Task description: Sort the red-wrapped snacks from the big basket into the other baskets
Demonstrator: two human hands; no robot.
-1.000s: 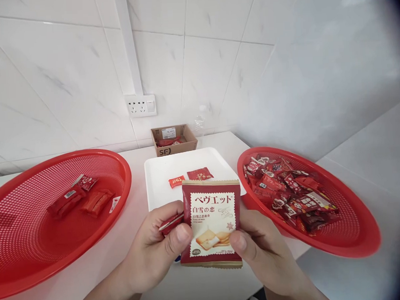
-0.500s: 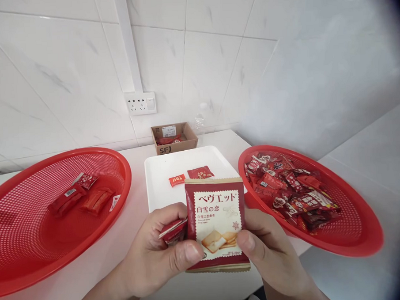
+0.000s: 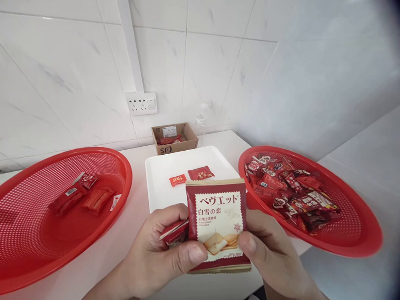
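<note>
The left hand (image 3: 158, 258) and the right hand (image 3: 274, 253) are pinching a square dark-red-and-cream plastic biscuit packet (image 3: 219, 224) between them, thumbs in front, seemingly so its printed face is pointing toward the wearer. The left hand's curled fingers are also gripping a second dark-red packet (image 3: 175, 233), probably leaving that thumb free to share the hold. Beyond the hands, a white rectangular plastic tray (image 3: 159, 174) is carrying two flat red sachets (image 3: 201, 172). Left of them, a round red perforated plastic basket (image 3: 128, 179) is holding a few red packets (image 3: 68, 199); rightward, a matching red basket (image 3: 364, 238) is holding a crowded heap of wrapped snacks (image 3: 287, 186).
</note>
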